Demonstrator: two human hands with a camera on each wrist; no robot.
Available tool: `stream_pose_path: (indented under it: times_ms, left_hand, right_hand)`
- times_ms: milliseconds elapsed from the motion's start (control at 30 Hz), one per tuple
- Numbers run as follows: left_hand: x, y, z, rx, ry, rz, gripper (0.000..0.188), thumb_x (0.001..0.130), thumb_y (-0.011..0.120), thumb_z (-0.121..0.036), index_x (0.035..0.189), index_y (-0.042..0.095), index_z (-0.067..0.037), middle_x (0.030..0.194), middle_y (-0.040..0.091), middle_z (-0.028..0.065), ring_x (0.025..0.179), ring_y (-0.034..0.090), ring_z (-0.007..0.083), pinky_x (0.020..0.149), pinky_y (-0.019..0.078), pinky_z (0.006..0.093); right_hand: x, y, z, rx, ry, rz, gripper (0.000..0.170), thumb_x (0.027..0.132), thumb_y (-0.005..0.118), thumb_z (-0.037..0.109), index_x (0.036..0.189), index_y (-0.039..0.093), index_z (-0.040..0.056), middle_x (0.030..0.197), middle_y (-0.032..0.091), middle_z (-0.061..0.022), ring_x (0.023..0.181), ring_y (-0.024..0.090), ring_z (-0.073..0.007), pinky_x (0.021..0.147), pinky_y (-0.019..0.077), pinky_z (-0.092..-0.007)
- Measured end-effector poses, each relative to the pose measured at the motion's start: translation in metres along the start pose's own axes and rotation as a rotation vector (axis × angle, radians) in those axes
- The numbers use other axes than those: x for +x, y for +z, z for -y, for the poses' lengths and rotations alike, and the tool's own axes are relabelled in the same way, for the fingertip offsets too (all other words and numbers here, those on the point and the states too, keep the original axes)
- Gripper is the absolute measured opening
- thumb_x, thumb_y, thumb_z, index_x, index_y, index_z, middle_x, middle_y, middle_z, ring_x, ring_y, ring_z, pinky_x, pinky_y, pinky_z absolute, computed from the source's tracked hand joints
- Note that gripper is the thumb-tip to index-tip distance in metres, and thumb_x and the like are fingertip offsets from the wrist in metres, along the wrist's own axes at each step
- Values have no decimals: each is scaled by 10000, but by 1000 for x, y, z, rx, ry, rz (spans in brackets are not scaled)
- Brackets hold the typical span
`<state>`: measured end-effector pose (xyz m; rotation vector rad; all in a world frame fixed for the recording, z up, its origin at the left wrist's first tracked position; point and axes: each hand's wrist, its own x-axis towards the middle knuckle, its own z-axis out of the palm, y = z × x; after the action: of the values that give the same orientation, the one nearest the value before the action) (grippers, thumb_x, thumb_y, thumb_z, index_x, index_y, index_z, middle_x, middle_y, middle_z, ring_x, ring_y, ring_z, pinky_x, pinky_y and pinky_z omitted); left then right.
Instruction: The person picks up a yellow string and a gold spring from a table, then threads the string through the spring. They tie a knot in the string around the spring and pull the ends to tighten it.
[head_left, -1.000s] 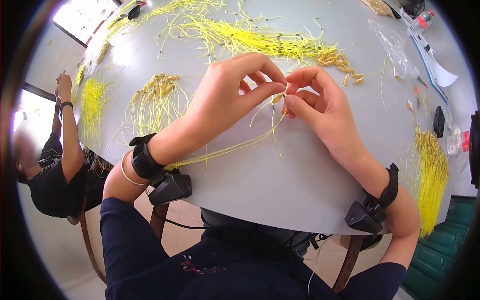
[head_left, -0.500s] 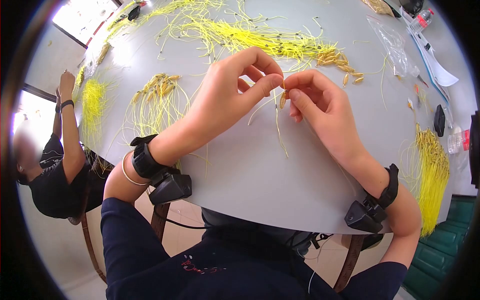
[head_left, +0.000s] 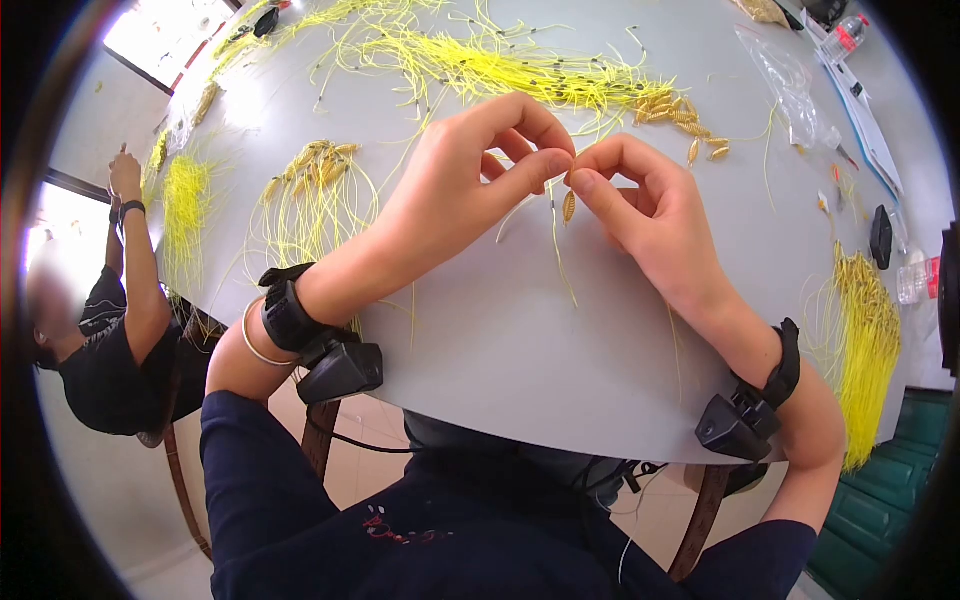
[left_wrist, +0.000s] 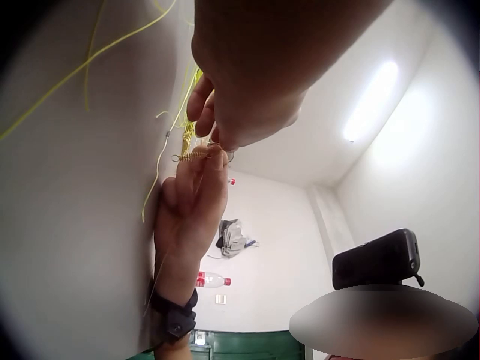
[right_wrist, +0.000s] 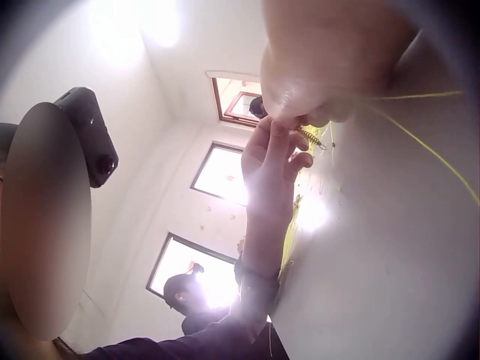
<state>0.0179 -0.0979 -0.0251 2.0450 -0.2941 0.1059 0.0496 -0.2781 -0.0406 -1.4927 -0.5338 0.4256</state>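
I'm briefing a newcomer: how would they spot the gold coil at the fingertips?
Over the grey table, find the left hand and right hand meeting. Just below their fingertips in the head view hangs the small gold coil. Unlike the similar gold pieces lying bunched on the table, it hangs at the hands.

In the head view, your left hand (head_left: 480, 170) and right hand (head_left: 652, 205) hide the upper end of the gold coil (head_left: 569, 207); any thread you're pinching there seems too fine to tell. The far edge of the table (head_left: 520, 380) is cut off, with some yellow strands (head_left: 470, 68).
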Motion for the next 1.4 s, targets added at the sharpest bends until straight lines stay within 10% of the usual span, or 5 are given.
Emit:
stream_pose_path:
  times_ms: [1400]
  left_hand:
    - [0, 1, 8, -138, -11, 58, 201, 851, 600, -93, 1037, 543, -42, 962, 569, 10, 843, 546, 63, 660, 455, 205]
  right_hand:
    - [1, 1, -7, -92, 4, -18, 127, 867, 556, 85, 890, 550, -40, 740, 582, -24, 667, 537, -38, 590, 441, -179]
